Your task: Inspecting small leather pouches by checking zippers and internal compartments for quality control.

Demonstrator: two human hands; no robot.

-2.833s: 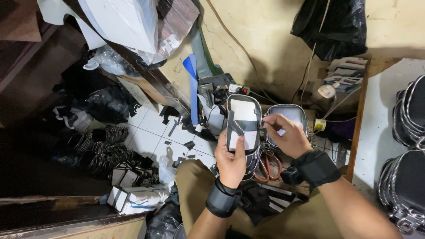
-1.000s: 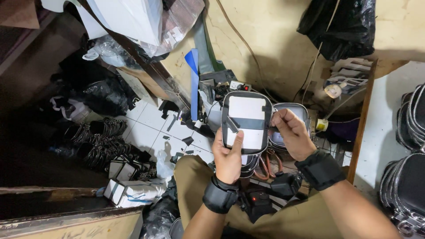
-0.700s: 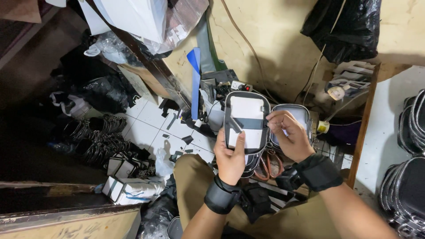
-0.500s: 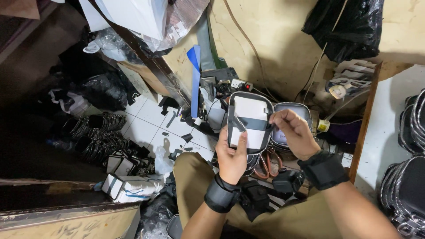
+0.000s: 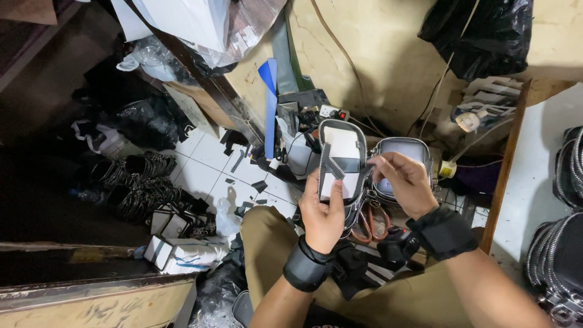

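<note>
Pouch panel (image 5: 341, 159), black, white-lined, zipper-edged, upright in left hand (image 5: 323, 212)

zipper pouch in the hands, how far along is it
Looks done: black pouches with zippers fitted sit stacked at right. In hand: the left hand grips a zipper-edged pouch panel, its zipper end hanging loose; the right hand pinches its right edge. Left: that loose zipper end is not yet closed round, and a second pouch waits behind.

Single head-worn view
Looks steeply down, close over the left hand (image 5: 323, 212) and right hand (image 5: 405, 184), tiled floor (image 5: 206, 173) beyond
</note>
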